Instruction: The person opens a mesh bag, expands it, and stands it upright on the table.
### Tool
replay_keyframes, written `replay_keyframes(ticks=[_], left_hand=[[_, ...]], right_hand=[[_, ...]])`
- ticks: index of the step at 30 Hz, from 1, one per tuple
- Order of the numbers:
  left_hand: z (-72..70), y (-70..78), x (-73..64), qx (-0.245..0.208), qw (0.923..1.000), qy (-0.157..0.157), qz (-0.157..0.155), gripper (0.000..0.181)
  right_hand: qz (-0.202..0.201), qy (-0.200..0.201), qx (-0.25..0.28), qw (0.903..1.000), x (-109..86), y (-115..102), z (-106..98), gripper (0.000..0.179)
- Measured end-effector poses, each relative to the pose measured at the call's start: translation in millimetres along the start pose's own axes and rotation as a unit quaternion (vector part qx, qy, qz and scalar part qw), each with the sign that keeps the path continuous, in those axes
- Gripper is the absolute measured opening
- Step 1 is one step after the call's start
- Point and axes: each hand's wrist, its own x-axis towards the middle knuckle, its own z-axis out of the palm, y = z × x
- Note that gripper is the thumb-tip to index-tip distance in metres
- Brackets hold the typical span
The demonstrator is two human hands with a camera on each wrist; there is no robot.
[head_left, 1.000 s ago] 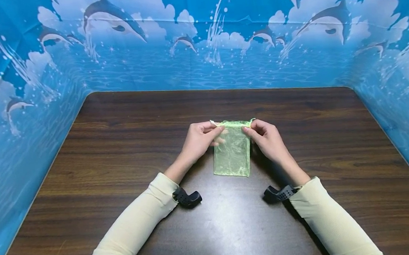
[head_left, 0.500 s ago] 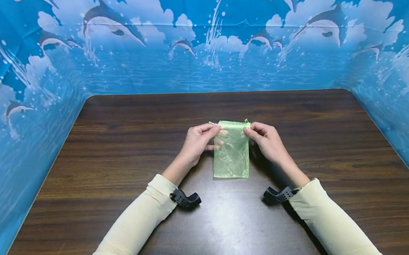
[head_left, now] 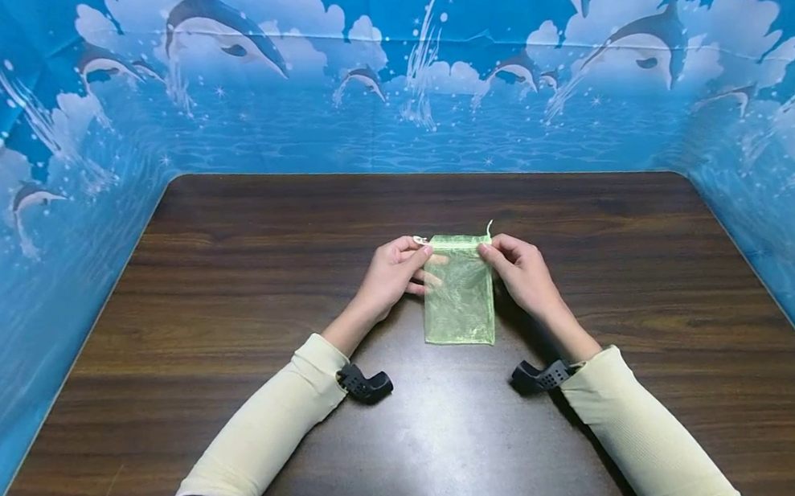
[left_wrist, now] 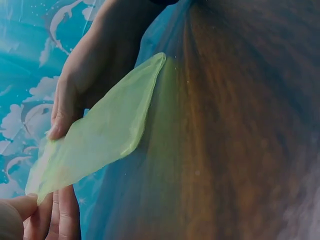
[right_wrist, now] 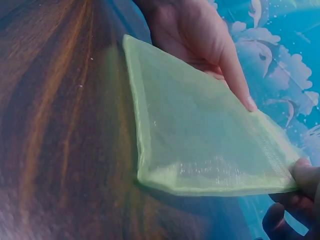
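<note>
A sheer light-green drawstring pouch [head_left: 458, 298] hangs between my two hands over the middle of the table, its gathered top edge facing away from me. At the top left corner my left hand [head_left: 395, 274] pinches it between thumb and fingers; some of those fingers show through the mesh from behind. My right hand [head_left: 525, 271] pinches the top right corner. Short ends of cord stick out by both corners. In the left wrist view the pouch [left_wrist: 107, 132] slants down toward the left thumb. The right wrist view shows its flat, sheer panel [right_wrist: 195, 130]; I see nothing inside.
The dark wood-grain table [head_left: 222, 242] has rounded far corners. A blue dolphin-print cloth [head_left: 282, 123] rises along its back and both sides. Black wrist devices [head_left: 364, 385] sit on both wrists, over pale sleeves [head_left: 271, 427].
The pouch and both hands stay nearly in place, with the pouch a little further right. Its top edge looks flatter than a second ago, and the right cord end now stands up.
</note>
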Motion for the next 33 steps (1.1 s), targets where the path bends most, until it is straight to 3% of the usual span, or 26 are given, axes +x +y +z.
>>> replay_keyframes(ticks=[4,10,15,19,27,33], left_hand=[[-1.7,-2.8,1.1,-0.002,0.9998,-0.015,0.016,0.019],[-8.1,-4.9,0.0,0.041,0.9940,-0.062,0.080,0.040],[-6.9,-2.9,-3.0,0.076,0.9875,-0.068,0.120,0.030],[-5.4,-2.1,-5.1,0.097,0.9844,-0.081,0.122,0.026],[-4.5,-0.5,-9.8,0.108,0.9789,-0.135,0.109,0.025],[-5.0,0.0,-9.0,0.109,0.9780,-0.136,0.115,0.022]], right_hand=[[0.010,-0.006,0.001,0.9999,1.0,0,1,0.031],[0.028,-0.024,0.018,0.9992,1.4,1,0,0.032],[0.042,-0.046,0.031,0.9976,1.2,1,-1,0.031],[0.036,-0.047,0.047,0.9972,-0.5,0,-3,0.032],[0.019,-0.038,0.084,0.9956,-3.7,-1,-7,0.037],[0.013,-0.045,0.092,0.9946,-3.6,-2,-8,0.037]])
